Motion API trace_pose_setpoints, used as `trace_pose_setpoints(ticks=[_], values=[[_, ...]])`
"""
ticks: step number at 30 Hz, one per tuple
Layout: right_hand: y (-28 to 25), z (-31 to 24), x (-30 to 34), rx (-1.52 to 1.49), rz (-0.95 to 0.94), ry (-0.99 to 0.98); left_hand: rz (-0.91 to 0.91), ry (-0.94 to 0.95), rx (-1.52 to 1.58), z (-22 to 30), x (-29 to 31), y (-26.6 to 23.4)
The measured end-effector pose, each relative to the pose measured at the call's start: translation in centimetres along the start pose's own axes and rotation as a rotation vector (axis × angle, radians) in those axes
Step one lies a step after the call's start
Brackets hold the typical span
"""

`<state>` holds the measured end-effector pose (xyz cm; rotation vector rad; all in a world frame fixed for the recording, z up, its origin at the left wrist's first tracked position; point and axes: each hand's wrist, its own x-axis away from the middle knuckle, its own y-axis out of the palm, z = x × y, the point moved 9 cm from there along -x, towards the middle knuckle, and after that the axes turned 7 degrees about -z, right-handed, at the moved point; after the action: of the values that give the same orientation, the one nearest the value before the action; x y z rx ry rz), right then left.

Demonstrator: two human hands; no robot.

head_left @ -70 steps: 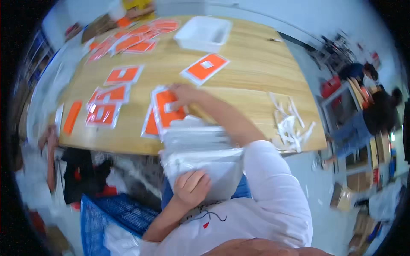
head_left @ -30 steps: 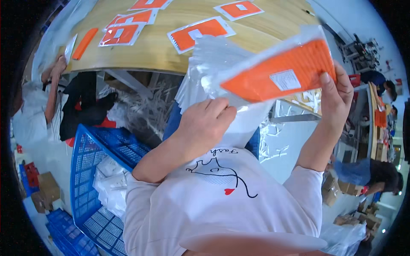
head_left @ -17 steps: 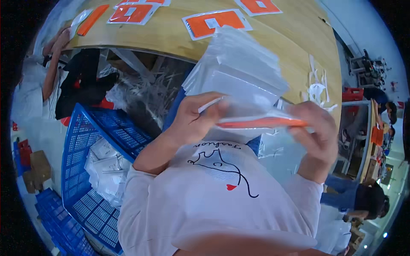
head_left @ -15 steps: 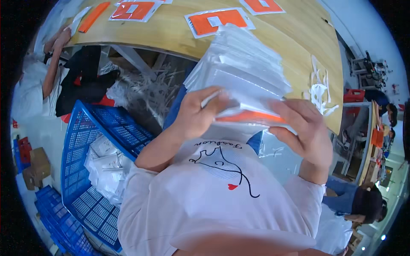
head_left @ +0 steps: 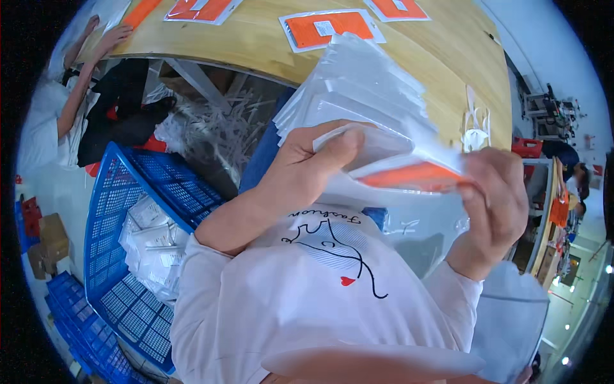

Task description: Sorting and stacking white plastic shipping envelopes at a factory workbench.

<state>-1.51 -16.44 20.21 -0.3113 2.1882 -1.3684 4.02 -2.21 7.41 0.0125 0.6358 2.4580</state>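
Note:
Over my lap I hold a clear plastic bag with a flat orange piece inside. My left hand is closed on the bag's left part, its thumb pressed on a whitish layer on top. At the bag's right end my right hand is closed, its fingertips smeared by motion; whether they grip the bag itself or a strip on its edge I cannot tell. Just beyond my hands, a fanned stack of white plastic bags leans on the table edge.
Flat packets with orange pieces lie on the wooden table. White peeled strips hang at its right. A blue basket with white packets stands at my left. Farther left, a person's hand touches an orange piece.
My right hand has moved right, and the bag has shifted and tilted that way. My left thumb has come down on the bag's top layer. The other person's hand has moved onto the orange piece.

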Motion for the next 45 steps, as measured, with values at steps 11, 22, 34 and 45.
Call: trace_pose_setpoints(ticks=[11,22,34,45], values=[[4.6,-1.2,1.5,0.257,0.047,-0.084,0.124,-0.146,0.282,-3.2,-0.8,-1.1],[12.3,3.5,0.7,-0.318,-0.320,0.145,0.060,0.059,-0.482,-1.5,-0.2,-1.6],[8.3,4.5,-1.3,-0.630,0.166,0.071,-0.042,-0.055,-0.911,-1.9,-0.7,-1.1],[4.7,20.1,18.7,-1.194,1.241,0.697,0.043,-0.019,-0.690,-1.8,-0.4,-2.5]])
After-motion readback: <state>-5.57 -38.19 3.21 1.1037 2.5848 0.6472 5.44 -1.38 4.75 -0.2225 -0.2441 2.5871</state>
